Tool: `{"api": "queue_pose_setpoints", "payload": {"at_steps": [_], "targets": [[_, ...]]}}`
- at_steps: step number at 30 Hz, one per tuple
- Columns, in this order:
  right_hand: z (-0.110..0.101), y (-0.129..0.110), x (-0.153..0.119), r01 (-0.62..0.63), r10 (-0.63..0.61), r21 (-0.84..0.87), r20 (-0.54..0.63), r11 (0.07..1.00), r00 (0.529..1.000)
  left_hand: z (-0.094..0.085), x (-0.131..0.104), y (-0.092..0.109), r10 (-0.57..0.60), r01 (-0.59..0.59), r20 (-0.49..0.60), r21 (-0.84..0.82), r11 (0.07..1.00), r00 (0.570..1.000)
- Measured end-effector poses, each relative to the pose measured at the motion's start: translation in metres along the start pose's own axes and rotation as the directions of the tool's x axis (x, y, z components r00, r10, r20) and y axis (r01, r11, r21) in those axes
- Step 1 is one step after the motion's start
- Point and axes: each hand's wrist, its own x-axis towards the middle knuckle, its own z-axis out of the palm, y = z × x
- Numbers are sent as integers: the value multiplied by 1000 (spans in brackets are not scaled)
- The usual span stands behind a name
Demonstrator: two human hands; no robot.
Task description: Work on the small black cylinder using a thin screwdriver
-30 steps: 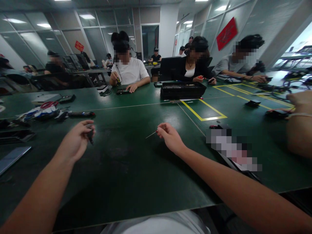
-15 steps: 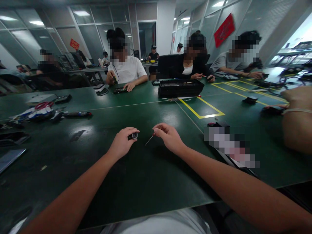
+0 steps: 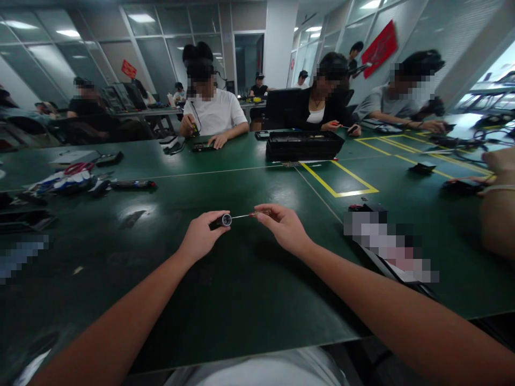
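My left hand (image 3: pixel 201 236) is closed around a small dark cylinder (image 3: pixel 226 220) with a silvery ring at its end, which faces right and towards me. Most of the cylinder's body is hidden in the palm, so its kind does not show. A thin screwdriver (image 3: pixel 252 215) with a reddish handle is pinched between the fingers of my right hand (image 3: pixel 284 228). Its metal shaft lies nearly level, and the tip reaches the ringed end of the cylinder. Whether the tip sits inside or only touches the rim is too small to tell. Both hands are raised above the green table (image 3: pixel 225 305).
A long black open box (image 3: pixel 303 146) stands across the table. To the right lies a dark tray (image 3: pixel 374 257) with blurred contents. A pen-like tool (image 3: pixel 132 185) and a cluttered heap (image 3: pixel 64 179) are at left. Co-workers sit opposite; another person's arm (image 3: pixel 499 214) rests at far right.
The screwdriver has swung from pointing down and left to nearly level, and its tip has come to the cylinder's end. The cylinder's ringed end has turned slightly. The whole view has shifted a little.
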Motion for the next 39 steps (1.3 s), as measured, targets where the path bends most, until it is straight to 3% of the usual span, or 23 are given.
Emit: {"api": "queue_pose_setpoints", "payload": {"at_steps": [10, 23, 27, 32, 39], "targets": [[-1, 0, 0, -3, 2, -181, -5, 983, 1000, 1, 0, -1, -23, 22, -11, -16, 1000, 1000], [-2, 4, 2, -26, 20, -219, -30, 975, 999, 1, 1, -2, -14, 14, -13, -17, 1000, 1000], [-3, 1, 2, -50, 42, -284, -35, 958, 998, 1, 0, -3, 18, -18, -5, 2, 1000, 1000], [-3, -6, -1, -159, 156, -361, -38, 919, 987, 1, -1, -3, 87, -87, -4, 42, 995, 996], [-2, -8, 0, -147, 141, -414, -45, 898, 989, 2, 0, -4, 156, -155, 1, 96, 983, 988]]}}
